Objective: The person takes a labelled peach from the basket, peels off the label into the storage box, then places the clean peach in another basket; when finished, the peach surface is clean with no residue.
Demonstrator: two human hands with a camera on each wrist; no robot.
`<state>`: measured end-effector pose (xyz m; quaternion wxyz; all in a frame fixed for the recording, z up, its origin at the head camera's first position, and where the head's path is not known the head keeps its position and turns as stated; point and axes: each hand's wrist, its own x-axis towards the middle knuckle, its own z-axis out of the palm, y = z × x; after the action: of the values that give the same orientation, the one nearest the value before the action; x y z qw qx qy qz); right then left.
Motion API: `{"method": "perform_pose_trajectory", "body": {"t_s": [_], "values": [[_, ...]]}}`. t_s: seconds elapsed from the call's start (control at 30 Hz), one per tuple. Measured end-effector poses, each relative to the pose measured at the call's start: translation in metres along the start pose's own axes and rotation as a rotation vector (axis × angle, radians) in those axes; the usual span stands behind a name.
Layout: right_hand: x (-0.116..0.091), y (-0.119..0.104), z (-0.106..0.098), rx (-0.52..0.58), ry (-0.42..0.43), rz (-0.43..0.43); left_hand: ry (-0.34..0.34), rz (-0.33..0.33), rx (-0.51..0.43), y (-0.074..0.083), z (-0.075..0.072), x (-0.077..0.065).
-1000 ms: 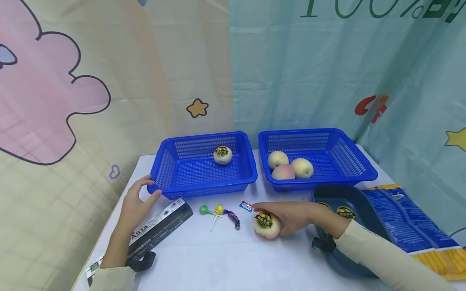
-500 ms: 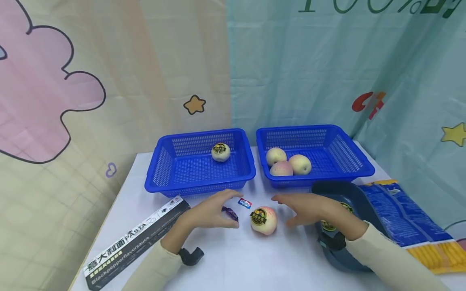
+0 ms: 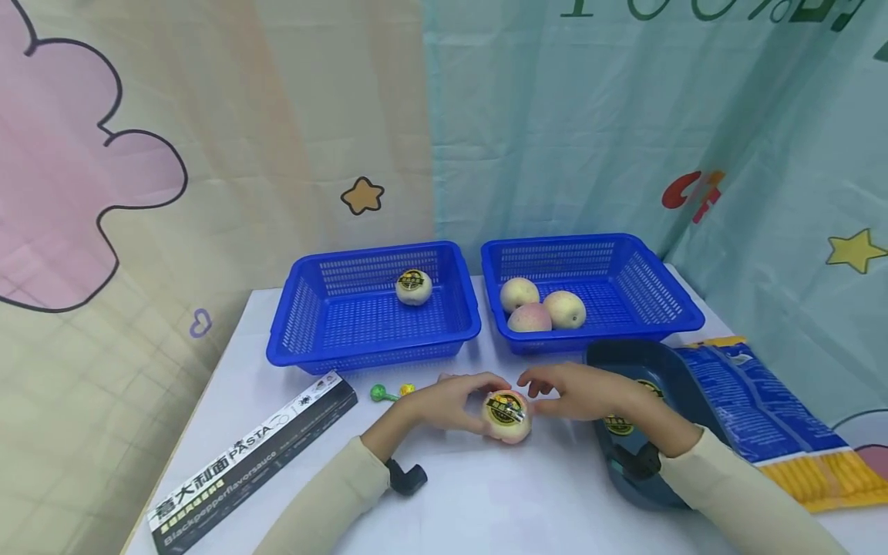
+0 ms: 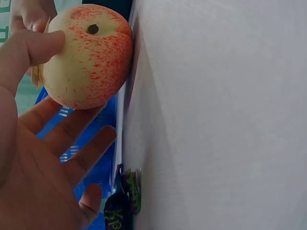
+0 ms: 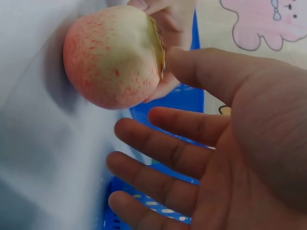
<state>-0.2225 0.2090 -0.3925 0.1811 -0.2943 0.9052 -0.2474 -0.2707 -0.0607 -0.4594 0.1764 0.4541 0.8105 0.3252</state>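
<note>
A peach (image 3: 509, 433) with a black and gold sticker (image 3: 504, 408) is on the white table in the head view. My left hand (image 3: 447, 401) grips it from the left, its thumb on the peach's side and fingertips behind, as the left wrist view shows. From the right my right hand (image 3: 576, 389) comes up close, with loosely bent fingers apart from the peach. In the right wrist view its thumb (image 5: 201, 67) lies at the edge of the sticker; contact is hard to tell. A purple-wrapped candy (image 4: 117, 211) shows below my left hand in the left wrist view.
Left blue basket (image 3: 371, 358) holds one stickered peach (image 3: 414, 289); right blue basket (image 3: 610, 336) holds several peaches. Green (image 3: 378, 392) and yellow lollipops (image 3: 407, 389) lie behind the left arm. A pasta box (image 3: 253, 462), dark tray (image 3: 641, 493) and blue bag (image 3: 763, 416) flank the hands.
My left hand has moved right from the left basket to grip the peach. My right hand let go of the peach, drew back, then came close again.
</note>
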Motion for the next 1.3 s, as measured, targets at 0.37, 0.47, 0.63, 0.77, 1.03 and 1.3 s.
{"method": "perform_pose_trajectory", "body": {"t_s": [0.37, 0.47, 0.63, 0.77, 1.03, 1.3], "values": [[0.011, -0.012, 0.011, 0.048, 0.129, -0.045, 0.073, -0.044, 0.02, 0.012, 0.014, 0.0], [0.009, -0.013, 0.016, 0.084, 0.138, -0.03, 0.082, -0.046, 0.036, 0.014, 0.017, 0.001], [0.015, -0.005, 0.021, 0.228, 0.103, 0.004, 0.092, -0.051, 0.044, 0.016, 0.018, 0.001], [0.017, -0.007, 0.02, 0.339, 0.059, -0.009, 0.11, -0.055, 0.057, 0.017, 0.016, -0.001], [-0.032, -0.002, -0.033, 0.509, 0.032, -0.162, 0.118, -0.097, 0.03, 0.013, 0.01, -0.004], [-0.095, 0.078, -0.054, 0.19, 0.011, 0.088, 0.092, -0.1, -0.018, 0.012, 0.011, -0.003]]}}
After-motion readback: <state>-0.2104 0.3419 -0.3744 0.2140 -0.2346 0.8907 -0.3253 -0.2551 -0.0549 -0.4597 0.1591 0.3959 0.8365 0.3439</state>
